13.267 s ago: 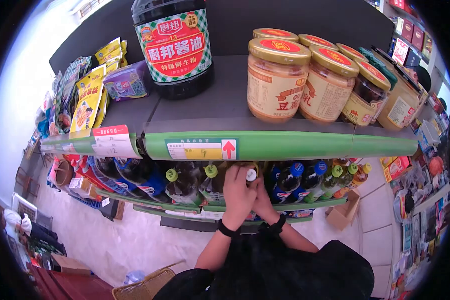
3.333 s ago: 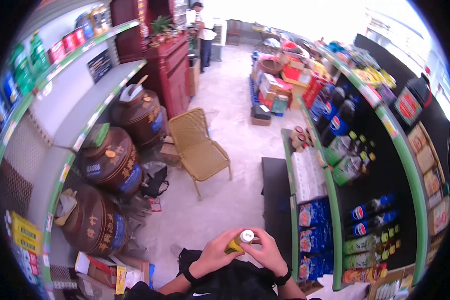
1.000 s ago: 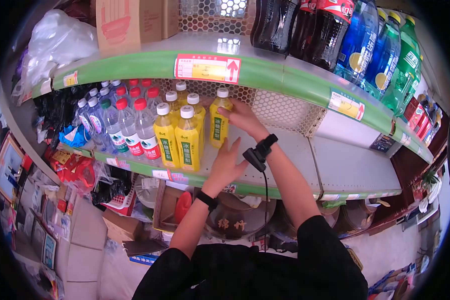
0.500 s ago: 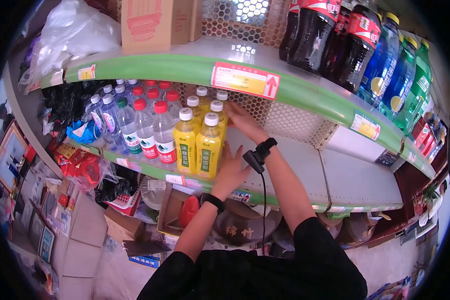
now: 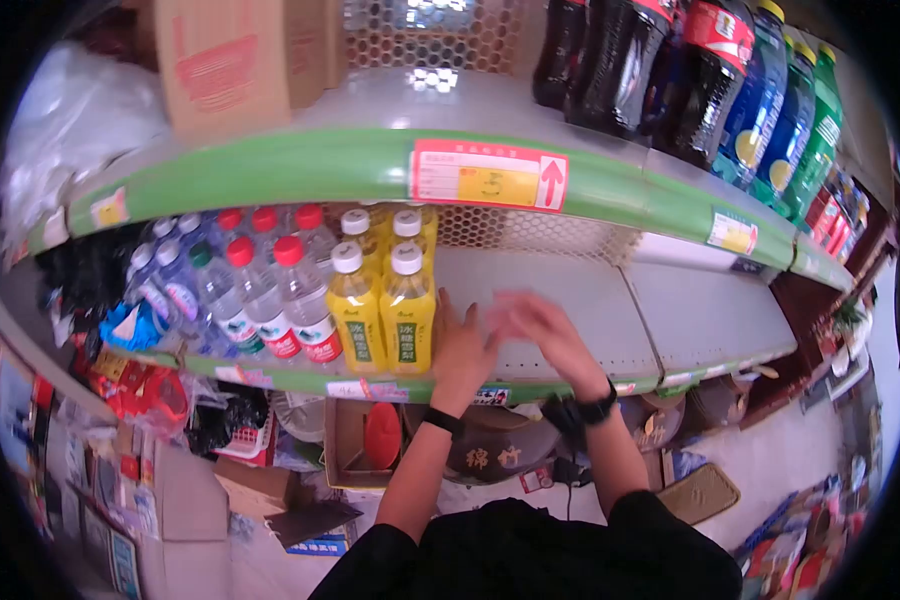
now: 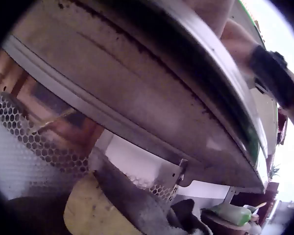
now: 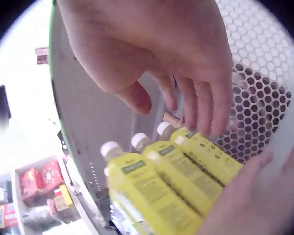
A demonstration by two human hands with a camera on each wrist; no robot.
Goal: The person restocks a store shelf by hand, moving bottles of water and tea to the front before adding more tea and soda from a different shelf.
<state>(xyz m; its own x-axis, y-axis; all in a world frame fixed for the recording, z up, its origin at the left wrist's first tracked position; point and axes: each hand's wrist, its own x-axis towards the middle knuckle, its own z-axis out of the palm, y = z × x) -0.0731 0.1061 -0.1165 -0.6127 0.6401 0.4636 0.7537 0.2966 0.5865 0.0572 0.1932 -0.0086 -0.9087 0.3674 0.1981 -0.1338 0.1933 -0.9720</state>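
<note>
Yellow pear-drink bottles (image 5: 407, 320) with white caps stand upright in a tight block on the middle shelf, green labels facing out. My left hand (image 5: 462, 350) is beside the front right bottle, fingers extended at its side. My right hand (image 5: 545, 325), blurred, hovers farther right over the shelf with nothing in it. In the right wrist view, that right hand (image 7: 157, 44) hangs with loose fingers above the yellow bottles (image 7: 157, 188), while the left hand (image 7: 250, 196) shows at lower right. The left wrist view mostly shows the underside of the shelf (image 6: 122, 73).
Clear water bottles (image 5: 260, 300) with red and green caps crowd the left side. Above, a green-edged shelf (image 5: 300, 165) carries a cardboard box (image 5: 220, 70) and dark cola bottles (image 5: 620, 65). Brown jars (image 5: 495, 450) and an open carton (image 5: 350, 450) sit below.
My right hand has set a yellow bottle against the block, let go and drawn back to the right. Earlier, both hands held a white-capped bottle at another shelf and across the aisle.
</note>
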